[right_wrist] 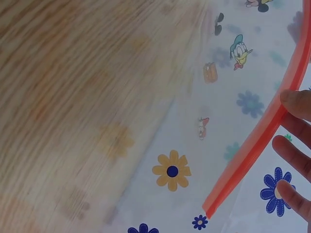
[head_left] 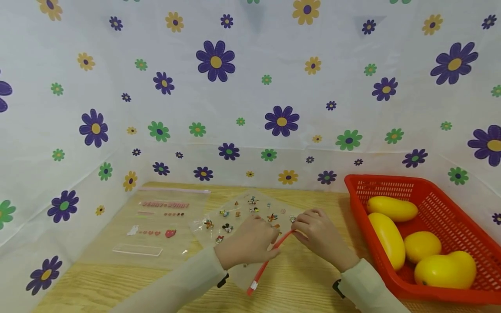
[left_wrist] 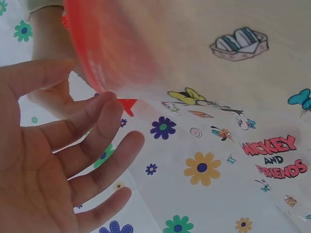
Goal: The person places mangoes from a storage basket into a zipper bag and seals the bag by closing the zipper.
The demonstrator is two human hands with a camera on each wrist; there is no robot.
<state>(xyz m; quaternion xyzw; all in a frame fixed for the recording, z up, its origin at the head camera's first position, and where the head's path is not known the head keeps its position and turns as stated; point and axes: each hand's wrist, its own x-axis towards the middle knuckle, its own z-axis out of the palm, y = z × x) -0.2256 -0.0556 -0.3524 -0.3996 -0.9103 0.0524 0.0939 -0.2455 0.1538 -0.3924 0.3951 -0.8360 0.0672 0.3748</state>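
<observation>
A clear zip bag [head_left: 227, 219] printed with small cartoon figures lies at an angle on the wooden table, its red zip strip [head_left: 260, 271] toward me. On that strip sits a white slider [head_left: 253, 285] at the near end. My right hand [head_left: 322, 237] pinches the red strip [right_wrist: 262, 138] near its far end, thumb on top in the right wrist view. Over the bag is my left hand [head_left: 248, 241], its thumb beside the strip. In the left wrist view its fingers [left_wrist: 92, 165] are spread, with fingertips by the bag's red edge [left_wrist: 82, 48].
Flat on the left lies another clear zip bag [head_left: 176, 250] with pink lettering and strawberry prints. A red plastic basket [head_left: 364, 261] at the right holds several yellow fruits [head_left: 446, 269]. Flower-patterned cloth [head_left: 250, 100] walls the back and sides of the table [head_left: 305, 282].
</observation>
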